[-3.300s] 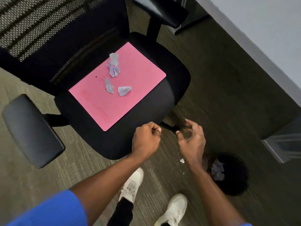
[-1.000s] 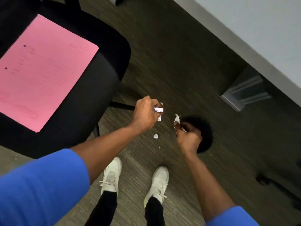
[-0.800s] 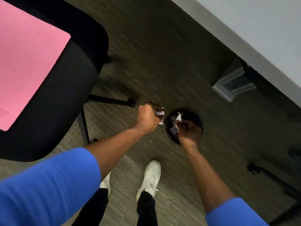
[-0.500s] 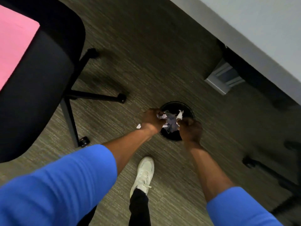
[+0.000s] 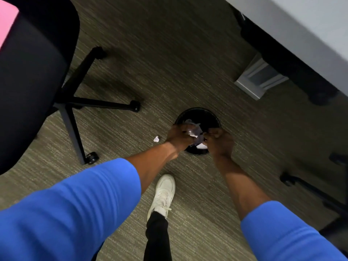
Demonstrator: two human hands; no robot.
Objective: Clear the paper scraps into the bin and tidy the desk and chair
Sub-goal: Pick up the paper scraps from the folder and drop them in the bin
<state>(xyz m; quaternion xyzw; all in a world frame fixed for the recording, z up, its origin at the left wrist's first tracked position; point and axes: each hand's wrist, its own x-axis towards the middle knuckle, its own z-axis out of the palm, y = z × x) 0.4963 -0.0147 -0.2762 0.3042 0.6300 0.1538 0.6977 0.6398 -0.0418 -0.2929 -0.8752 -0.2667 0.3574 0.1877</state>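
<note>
Both hands hang right over the black bin (image 5: 211, 114) so the paper falls inside. The left hand (image 5: 179, 136) pinches paper scraps (image 5: 194, 131) with curled fingers. The right hand (image 5: 220, 142) is curled too; I cannot tell what it holds. One scrap (image 5: 156, 139) lies on the floor, left of the bin.

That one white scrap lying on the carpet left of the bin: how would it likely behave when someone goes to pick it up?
The paper scrap looks tiny and crumpled, so probably near weightless and floppy. Lying on textured carpet, it likely needs a fingertip pinch, and could drift if dropped carelessly toward the bin.
</note>
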